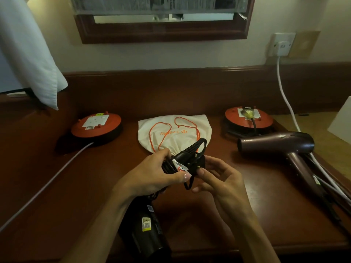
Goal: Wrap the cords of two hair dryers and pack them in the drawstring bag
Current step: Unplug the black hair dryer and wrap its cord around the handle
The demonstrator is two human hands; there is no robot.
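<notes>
A black hair dryer [145,232] points toward me at the table's front edge, partly under my left forearm. My left hand [152,175] grips its handle, around which the black cord [190,184] is wound. My right hand [222,179] pinches the black plug [197,162] at the cord's end beside the handle. Behind my hands lies the cream drawstring bag [174,132] with orange strings, flat on the wooden table [95,186]. A maroon hair dryer [277,145] lies at the right, its cord running from its handle toward the front right.
Two round orange cable reels stand at the back, one on the left [96,127] and one on the right [248,117] with a plug in it. A white cable [284,93] hangs from the wall socket [282,44]. White cloth [32,57] hangs upper left.
</notes>
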